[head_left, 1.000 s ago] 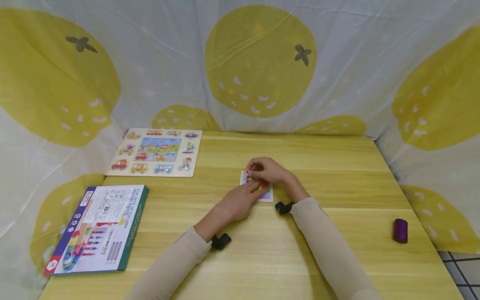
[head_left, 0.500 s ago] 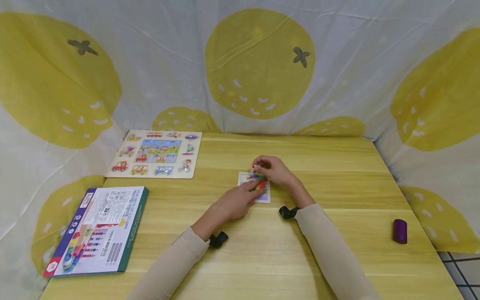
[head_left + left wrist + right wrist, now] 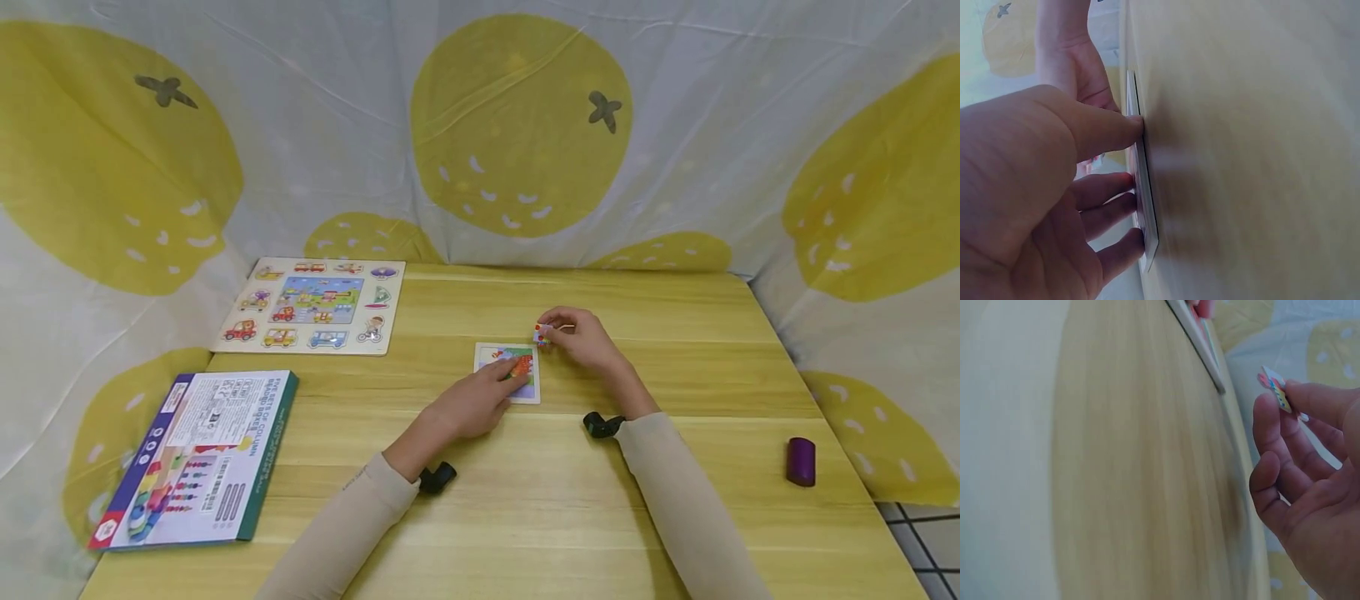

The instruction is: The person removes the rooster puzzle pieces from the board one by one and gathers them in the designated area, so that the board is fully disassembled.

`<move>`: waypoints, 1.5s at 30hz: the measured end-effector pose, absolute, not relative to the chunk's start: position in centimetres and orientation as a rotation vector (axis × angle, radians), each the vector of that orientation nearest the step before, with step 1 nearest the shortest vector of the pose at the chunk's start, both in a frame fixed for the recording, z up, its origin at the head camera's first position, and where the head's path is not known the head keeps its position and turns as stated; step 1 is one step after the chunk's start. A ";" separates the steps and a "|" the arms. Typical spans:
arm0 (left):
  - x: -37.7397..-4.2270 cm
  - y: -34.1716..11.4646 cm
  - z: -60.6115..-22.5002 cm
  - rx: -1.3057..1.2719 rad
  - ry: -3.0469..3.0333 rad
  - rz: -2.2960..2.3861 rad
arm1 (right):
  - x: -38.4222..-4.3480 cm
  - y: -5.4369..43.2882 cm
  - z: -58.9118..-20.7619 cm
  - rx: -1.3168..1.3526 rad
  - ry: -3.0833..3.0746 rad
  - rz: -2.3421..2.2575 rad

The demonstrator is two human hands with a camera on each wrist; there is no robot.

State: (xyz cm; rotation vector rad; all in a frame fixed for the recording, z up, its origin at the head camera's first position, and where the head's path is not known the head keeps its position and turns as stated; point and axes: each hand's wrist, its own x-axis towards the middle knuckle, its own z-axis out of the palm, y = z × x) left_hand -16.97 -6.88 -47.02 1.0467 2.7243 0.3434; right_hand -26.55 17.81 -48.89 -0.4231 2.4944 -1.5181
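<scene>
A small square puzzle board (image 3: pixel 486 353) with a colourful picture and pale rim lies flat on the table. My left hand (image 3: pixel 471 403) rests on it, fingers extended over the picture and covering part of it. In the left wrist view, the thumb touches the edge of the board (image 3: pixel 1150 222) while several fingertips press its face. Just beyond the board's right corner, my right hand (image 3: pixel 591 340) pinches a small, thin puzzle piece (image 3: pixel 540 335) between thumb and fingers. The right wrist view shows this piece (image 3: pixel 1279 392) tilted, with white, red and yellow print.
A larger wooden vehicle puzzle (image 3: pixel 386 329) lies at the back left. In front of it is a flat toy box (image 3: pixel 225 417) with a green side. A purple cylinder (image 3: pixel 800 462) stands near the table's right edge. Patterned cloth (image 3: pixel 675 167) hangs around the table.
The right hand has lifted the puzzle piece from the small board and moved it right, past the board's edge. The left hand has stayed on the board, which has shifted slightly left.
</scene>
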 end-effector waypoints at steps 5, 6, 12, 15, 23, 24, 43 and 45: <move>-17.1 -7.1 -47.1 1.015 2.756 0.336 | -26.9 19.4 -48.8 -0.364 2.488 -1.519; -17.1 -7.1 -47.1 1.011 2.761 0.327 | -27.0 19.7 -48.8 -0.354 2.497 -1.515; -17.6 -7.4 -47.2 1.020 2.777 0.311 | -27.6 21.0 -49.0 -0.277 2.579 -1.480; -17.8 -7.5 -47.3 1.033 2.788 0.315 | -27.7 21.3 -49.1 -0.267 2.603 -1.447; -17.9 -7.5 -47.4 1.063 2.812 0.293 | -27.8 21.3 -49.3 -0.269 2.648 -1.358; -17.9 -7.5 -47.4 1.069 2.817 0.294 | -27.9 21.3 -49.4 -0.266 2.658 -1.346; -17.4 -6.6 -47.9 1.032 2.877 0.150 | -27.8 21.0 -49.7 -0.277 2.739 -1.217; -17.4 -6.6 -47.9 1.034 2.880 0.138 | -27.8 21.0 -49.7 -0.277 2.735 -1.215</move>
